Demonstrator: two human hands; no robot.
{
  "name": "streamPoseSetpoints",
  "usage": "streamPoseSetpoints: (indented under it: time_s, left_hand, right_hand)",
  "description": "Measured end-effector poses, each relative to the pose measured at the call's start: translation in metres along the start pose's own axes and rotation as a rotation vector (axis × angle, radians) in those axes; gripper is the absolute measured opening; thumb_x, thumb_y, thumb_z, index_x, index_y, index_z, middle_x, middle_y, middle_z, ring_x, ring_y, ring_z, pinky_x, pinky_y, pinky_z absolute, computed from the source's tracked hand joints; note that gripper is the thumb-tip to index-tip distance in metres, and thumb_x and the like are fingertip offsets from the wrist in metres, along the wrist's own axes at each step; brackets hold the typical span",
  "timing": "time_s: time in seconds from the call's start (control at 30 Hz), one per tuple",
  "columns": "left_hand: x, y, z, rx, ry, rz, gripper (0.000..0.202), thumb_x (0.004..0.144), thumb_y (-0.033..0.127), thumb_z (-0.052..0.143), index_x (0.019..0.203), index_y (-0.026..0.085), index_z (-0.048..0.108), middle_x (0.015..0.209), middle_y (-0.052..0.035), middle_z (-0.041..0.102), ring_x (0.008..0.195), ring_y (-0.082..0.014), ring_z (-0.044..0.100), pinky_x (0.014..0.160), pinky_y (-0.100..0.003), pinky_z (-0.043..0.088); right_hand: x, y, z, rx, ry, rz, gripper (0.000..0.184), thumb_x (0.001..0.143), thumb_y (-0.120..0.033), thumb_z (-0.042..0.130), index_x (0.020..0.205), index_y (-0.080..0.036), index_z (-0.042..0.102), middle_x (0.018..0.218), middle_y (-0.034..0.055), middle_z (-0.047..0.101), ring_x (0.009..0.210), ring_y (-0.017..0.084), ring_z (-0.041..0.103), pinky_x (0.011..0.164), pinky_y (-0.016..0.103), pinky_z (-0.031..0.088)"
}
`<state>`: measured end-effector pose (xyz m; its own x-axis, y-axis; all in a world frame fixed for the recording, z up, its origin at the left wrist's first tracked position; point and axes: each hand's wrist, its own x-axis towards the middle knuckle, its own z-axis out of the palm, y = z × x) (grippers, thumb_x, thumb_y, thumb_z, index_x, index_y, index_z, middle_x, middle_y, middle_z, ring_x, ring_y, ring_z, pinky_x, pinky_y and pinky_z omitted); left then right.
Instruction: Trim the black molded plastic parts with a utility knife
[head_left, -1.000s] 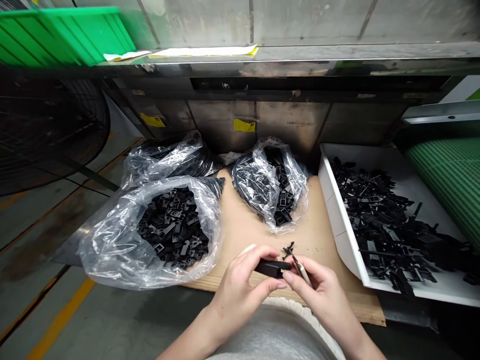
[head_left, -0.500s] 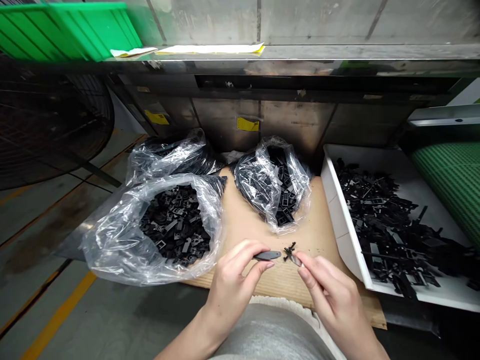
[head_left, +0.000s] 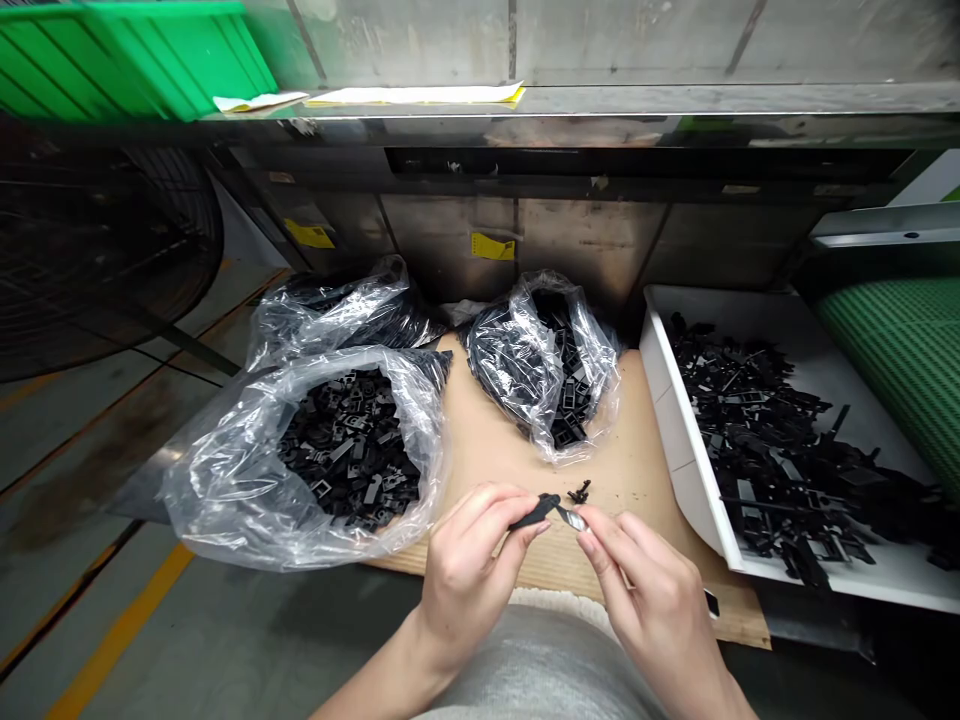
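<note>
Between the thumb and fingers of my left hand (head_left: 476,550) is a small, elongated black plastic part (head_left: 536,510), its far end pointing right. My right hand (head_left: 649,570) is closed on a small knife; its shiny blade (head_left: 574,519) meets or nearly meets the part's right end. Most of the knife is hidden in the palm. On the cardboard (head_left: 487,440), just beyond the blade, lies a little pile of thin black plastic scraps (head_left: 579,492).
A clear plastic bag (head_left: 225,480) of black parts is at left, with another bag (head_left: 330,310) behind it and a third bag (head_left: 510,370) in the middle. At right, a white tray (head_left: 679,450) holds black pieces beside a green conveyor belt (head_left: 892,340). A fan (head_left: 97,250) stands left.
The black part has been turned, and its right end now tilts up. My right hand has shifted slightly left, bringing the blade from the scraps to the part's end.
</note>
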<state>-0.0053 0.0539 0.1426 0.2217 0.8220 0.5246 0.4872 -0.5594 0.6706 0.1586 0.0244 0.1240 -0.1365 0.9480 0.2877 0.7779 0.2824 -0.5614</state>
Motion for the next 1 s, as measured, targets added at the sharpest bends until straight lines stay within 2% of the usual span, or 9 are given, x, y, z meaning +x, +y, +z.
streamPoseSetpoints:
  time_s: [0.07,0.17,0.27,0.4,0.53,0.63,0.7,0.83,1.0]
  left_hand:
    - [-0.001,0.002,-0.001,-0.029,0.008,0.011,0.018,0.072,0.002,0.061,0.085,0.014,0.06,0.079,-0.0049,0.063,0.074,-0.0148,0.059,0.067,-0.023,0.047]
    - [-0.002,0.004,-0.003,-0.081,0.016,0.007,0.019,0.071,0.002,0.061,0.085,0.015,0.061,0.078,-0.0048,0.063,0.073,-0.0155,0.059,0.065,-0.024,0.047]
    - [-0.003,0.003,-0.002,-0.107,0.031,-0.043,0.017,0.072,0.002,0.061,0.084,0.015,0.062,0.077,-0.0049,0.063,0.072,-0.0156,0.059,0.064,-0.024,0.047]
    - [0.002,0.002,0.003,-0.157,-0.001,-0.137,0.012,0.07,0.005,0.064,0.078,0.014,0.063,0.073,-0.0029,0.063,0.069,-0.014,0.059,0.064,-0.021,0.046]
    - [0.009,0.002,0.004,-0.327,-0.163,-0.414,0.007,0.069,0.011,0.066,0.073,0.016,0.066,0.071,-0.0004,0.064,0.067,-0.0137,0.059,0.063,-0.02,0.045]
    - [0.012,0.002,0.003,-0.51,-0.227,-0.634,0.013,0.076,0.016,0.057,0.087,0.018,0.065,0.07,0.0009,0.062,0.061,-0.0121,0.058,0.061,-0.021,0.046]
    - [0.012,0.001,0.001,-0.579,-0.217,-0.72,0.015,0.077,0.019,0.055,0.09,0.017,0.064,0.066,0.0019,0.06,0.055,-0.0106,0.055,0.058,-0.021,0.045]
    - [0.013,0.002,0.0,-0.606,-0.182,-0.762,0.007,0.074,0.019,0.058,0.076,0.015,0.063,0.065,0.0021,0.059,0.052,-0.009,0.05,0.054,-0.02,0.043]
    - [0.015,0.004,0.001,-0.615,-0.166,-0.788,0.007,0.073,0.02,0.058,0.076,0.015,0.063,0.064,0.0025,0.058,0.052,-0.0098,0.051,0.056,-0.021,0.043]
  right_hand:
    - [0.003,0.012,0.002,-0.055,0.036,0.049,0.029,0.089,-0.027,0.037,0.104,-0.018,0.06,0.065,0.0041,0.056,0.054,0.014,0.053,0.051,0.024,0.036]
    - [0.007,0.036,0.001,-0.088,0.123,0.231,0.03,0.087,-0.033,0.039,0.101,-0.018,0.061,0.072,0.0065,0.06,0.06,0.017,0.057,0.053,0.026,0.039]
    - [0.008,0.046,-0.004,0.13,0.13,0.336,0.031,0.085,-0.038,0.042,0.097,-0.018,0.063,0.089,0.0095,0.063,0.082,0.022,0.059,0.067,0.029,0.044]
    - [0.011,0.025,-0.006,0.529,0.035,0.407,0.028,0.082,-0.039,0.047,0.099,-0.022,0.061,0.097,0.0057,0.063,0.095,0.02,0.055,0.079,0.029,0.043]
    - [0.022,0.004,-0.003,0.819,-0.138,0.442,0.022,0.076,-0.038,0.056,0.086,-0.019,0.061,0.071,-0.0006,0.059,0.072,0.014,0.056,0.063,0.021,0.043]
    - [0.03,0.002,-0.003,0.903,-0.146,0.483,0.025,0.075,-0.04,0.056,0.066,-0.017,0.056,0.052,-0.0048,0.048,0.049,0.008,0.043,0.048,0.02,0.035]
    - [0.033,0.004,-0.004,0.927,-0.151,0.501,0.028,0.074,-0.042,0.057,0.063,-0.017,0.054,0.048,-0.0056,0.047,0.043,0.007,0.037,0.044,0.02,0.031]
    - [0.031,0.006,-0.002,0.961,-0.167,0.512,0.03,0.073,-0.044,0.058,0.064,-0.016,0.055,0.048,-0.0043,0.05,0.04,0.006,0.035,0.042,0.02,0.029]
    - [0.028,0.007,-0.001,0.962,-0.152,0.52,0.029,0.073,-0.044,0.058,0.068,-0.015,0.056,0.048,-0.003,0.052,0.041,0.007,0.037,0.042,0.02,0.031]
